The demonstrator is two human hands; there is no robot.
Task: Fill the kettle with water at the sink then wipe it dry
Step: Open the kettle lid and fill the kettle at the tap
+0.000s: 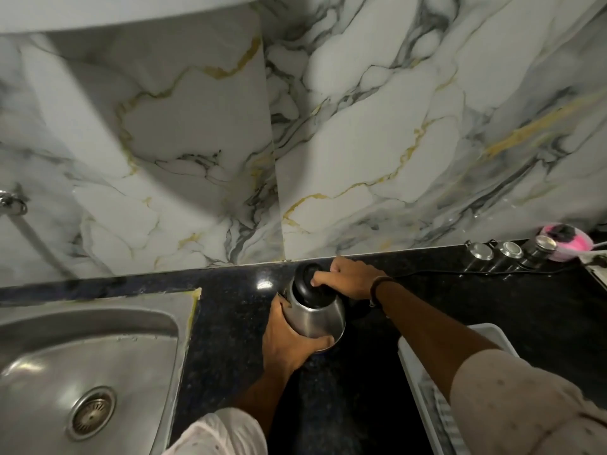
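A steel kettle (317,318) with a black lid stands on the dark granite counter (230,323), right of the sink (82,362). My left hand (289,343) wraps around the kettle's lower body from the near left side. Behind the lid, my right hand (351,280) grips the black handle, with my thumb resting on the lid. The steel sink is empty, its drain at the lower left. A tap (13,205) juts from the marble wall at the far left.
Three small steel canisters (507,257) line the wall at the right, beside a pink scrubber (565,244). A thin black cord (476,274) runs along the counter there. A white tray (423,372) lies under my right forearm.
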